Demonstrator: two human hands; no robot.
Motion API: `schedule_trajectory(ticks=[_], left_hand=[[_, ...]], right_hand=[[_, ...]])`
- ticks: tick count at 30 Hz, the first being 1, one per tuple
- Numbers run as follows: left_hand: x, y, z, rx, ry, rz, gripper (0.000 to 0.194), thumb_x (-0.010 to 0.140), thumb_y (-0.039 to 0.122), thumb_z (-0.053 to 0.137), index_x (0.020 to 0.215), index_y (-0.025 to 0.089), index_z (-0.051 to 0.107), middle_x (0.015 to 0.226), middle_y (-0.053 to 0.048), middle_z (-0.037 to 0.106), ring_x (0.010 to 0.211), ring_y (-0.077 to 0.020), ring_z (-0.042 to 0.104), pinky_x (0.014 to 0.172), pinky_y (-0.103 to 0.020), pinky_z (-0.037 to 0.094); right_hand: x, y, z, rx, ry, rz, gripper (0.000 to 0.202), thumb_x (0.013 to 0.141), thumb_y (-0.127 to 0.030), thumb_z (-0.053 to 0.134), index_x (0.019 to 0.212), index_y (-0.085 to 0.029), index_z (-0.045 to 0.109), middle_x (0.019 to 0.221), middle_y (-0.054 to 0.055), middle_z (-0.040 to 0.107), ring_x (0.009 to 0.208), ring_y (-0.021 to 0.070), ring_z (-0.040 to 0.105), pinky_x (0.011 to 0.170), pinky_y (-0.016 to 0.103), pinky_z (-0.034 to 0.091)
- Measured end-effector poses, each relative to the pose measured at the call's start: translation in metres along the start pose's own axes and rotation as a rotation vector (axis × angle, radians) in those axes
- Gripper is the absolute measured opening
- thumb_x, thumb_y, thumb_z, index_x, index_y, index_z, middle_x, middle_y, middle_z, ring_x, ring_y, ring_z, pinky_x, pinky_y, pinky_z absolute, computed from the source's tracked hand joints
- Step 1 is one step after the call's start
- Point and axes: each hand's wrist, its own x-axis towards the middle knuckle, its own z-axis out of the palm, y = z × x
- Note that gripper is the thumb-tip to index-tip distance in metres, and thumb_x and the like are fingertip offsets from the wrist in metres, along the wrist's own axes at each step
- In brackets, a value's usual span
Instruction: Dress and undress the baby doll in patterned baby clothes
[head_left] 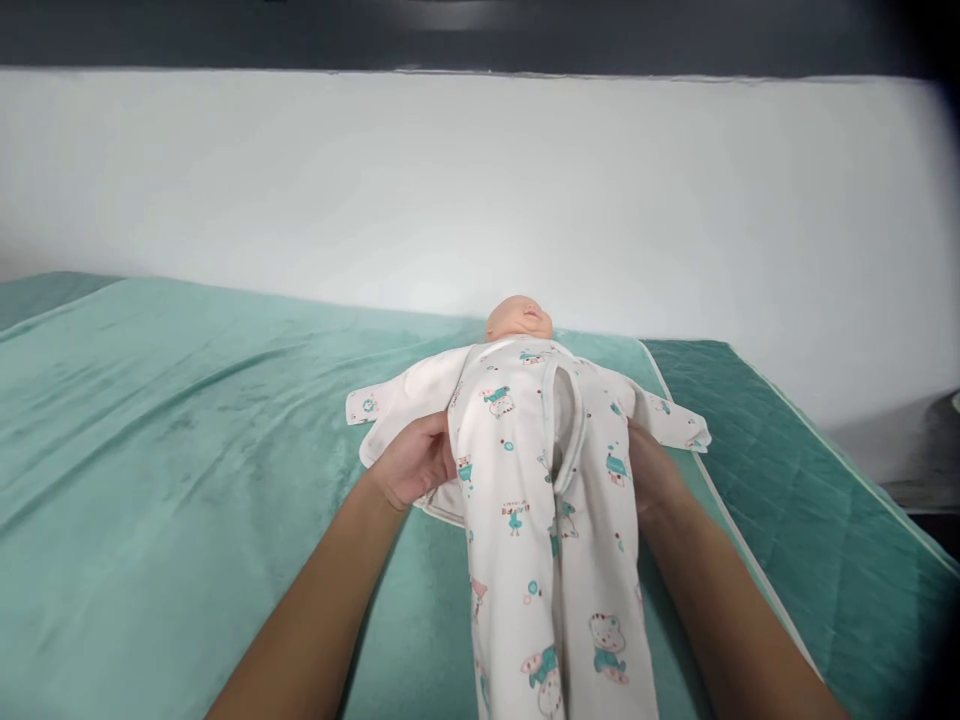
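Observation:
A baby doll (pixel 519 318) lies on its back, head toward the wall, arms spread out in white printed sleeves. White baby pants (pixel 510 545) with bear prints lie along the front of its body, legs stretching toward me. An oval opening with a trimmed edge shows at their middle. My left hand (pixel 420 462) is closed on the left side edge of the pants, fingertips tucked behind the cloth. At the right side edge, my right hand (pixel 654 470) grips the pants, with most of its fingers hidden. A white shirt flap (pixel 442 500) spreads out beneath my left hand.
A light green plush blanket (pixel 187 450) with some creases covers the bed. Darker green quilted bedding (pixel 810 500) shows at the right, beyond a pale piped edge. A white wall (pixel 480 190) rises right behind the doll's head. Something dark stands at the far right edge.

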Motion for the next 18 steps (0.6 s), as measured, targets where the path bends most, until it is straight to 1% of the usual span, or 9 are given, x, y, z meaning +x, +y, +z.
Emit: schedule_trajectory(ticks=[2, 4, 6, 8, 10, 12, 14, 16, 18], left_hand=[[-0.003, 0.001, 0.004, 0.098, 0.019, 0.028, 0.019, 0.075, 0.015, 0.067, 0.093, 0.013, 0.07, 0.082, -0.006, 0.074, 0.068, -0.0153, 0.067, 0.062, -0.024, 0.053], [-0.005, 0.002, 0.009, 0.188, 0.037, 0.041, 0.026, 0.071, 0.01, 0.069, 0.097, 0.014, 0.069, 0.086, -0.006, 0.074, 0.07, -0.0145, 0.067, 0.062, -0.023, 0.054], [-0.007, 0.002, 0.013, 0.251, 0.038, 0.042, 0.034, 0.069, 0.008, 0.069, 0.103, 0.015, 0.068, 0.092, -0.007, 0.074, 0.075, -0.0158, 0.068, 0.063, -0.023, 0.055], [-0.008, 0.001, 0.016, 0.307, 0.032, 0.057, 0.037, 0.069, 0.007, 0.068, 0.105, 0.016, 0.067, 0.091, -0.008, 0.074, 0.076, -0.0164, 0.067, 0.062, -0.024, 0.054], [-0.008, 0.0, 0.016, 0.357, 0.024, 0.087, 0.035, 0.071, 0.01, 0.067, 0.105, 0.016, 0.068, 0.09, -0.008, 0.073, 0.076, -0.0166, 0.066, 0.062, -0.024, 0.054], [-0.009, 0.001, 0.015, 0.393, 0.018, 0.123, 0.032, 0.073, 0.014, 0.066, 0.105, 0.017, 0.069, 0.091, -0.008, 0.073, 0.079, -0.0177, 0.066, 0.064, -0.025, 0.054], [-0.01, 0.002, 0.015, 0.43, 0.037, 0.148, 0.029, 0.073, 0.016, 0.066, 0.101, 0.016, 0.07, 0.09, -0.008, 0.073, 0.08, -0.0194, 0.066, 0.064, -0.026, 0.053], [-0.012, 0.004, 0.016, 0.458, 0.068, 0.151, 0.025, 0.071, 0.015, 0.066, 0.095, 0.015, 0.072, 0.086, -0.007, 0.073, 0.078, -0.0202, 0.065, 0.064, -0.026, 0.051], [-0.012, 0.005, 0.016, 0.41, 0.086, 0.134, 0.023, 0.068, 0.012, 0.066, 0.09, 0.015, 0.073, 0.081, -0.006, 0.073, 0.075, -0.0195, 0.064, 0.064, -0.026, 0.05]], right_hand=[[0.003, 0.002, -0.001, -0.025, -0.018, -0.025, 0.034, 0.068, -0.037, 0.077, 0.098, -0.023, 0.074, 0.102, 0.006, 0.077, 0.102, 0.0306, 0.07, 0.088, 0.043, 0.058], [0.004, 0.002, -0.003, -0.046, -0.055, -0.037, 0.036, 0.069, -0.04, 0.078, 0.101, -0.024, 0.073, 0.107, 0.005, 0.076, 0.106, 0.0292, 0.069, 0.09, 0.041, 0.057], [0.004, 0.0, -0.005, -0.084, -0.092, -0.031, 0.038, 0.072, -0.045, 0.077, 0.105, -0.027, 0.073, 0.11, 0.004, 0.075, 0.111, 0.0275, 0.067, 0.092, 0.039, 0.057], [0.002, -0.002, -0.006, -0.142, -0.118, -0.01, 0.04, 0.072, -0.044, 0.078, 0.109, -0.029, 0.072, 0.111, 0.004, 0.075, 0.112, 0.0277, 0.066, 0.091, 0.039, 0.058], [0.0, -0.005, -0.008, -0.187, -0.147, -0.009, 0.043, 0.07, -0.039, 0.08, 0.111, -0.029, 0.072, 0.11, 0.004, 0.075, 0.111, 0.0284, 0.066, 0.09, 0.039, 0.058], [-0.001, -0.005, -0.01, -0.189, -0.174, -0.028, 0.043, 0.072, -0.038, 0.079, 0.113, -0.027, 0.071, 0.111, 0.004, 0.075, 0.11, 0.0279, 0.067, 0.09, 0.039, 0.058], [0.001, -0.003, -0.011, -0.167, -0.185, -0.044, 0.041, 0.075, -0.038, 0.077, 0.114, -0.025, 0.071, 0.111, 0.005, 0.075, 0.106, 0.0269, 0.068, 0.09, 0.039, 0.058], [0.004, 0.001, -0.012, -0.144, -0.167, -0.047, 0.04, 0.073, -0.038, 0.077, 0.11, -0.023, 0.072, 0.106, 0.005, 0.076, 0.099, 0.0268, 0.07, 0.087, 0.039, 0.058], [0.007, 0.004, -0.012, -0.126, -0.133, -0.055, 0.039, 0.07, -0.04, 0.079, 0.104, -0.022, 0.074, 0.1, 0.006, 0.077, 0.095, 0.0273, 0.071, 0.084, 0.04, 0.058]])
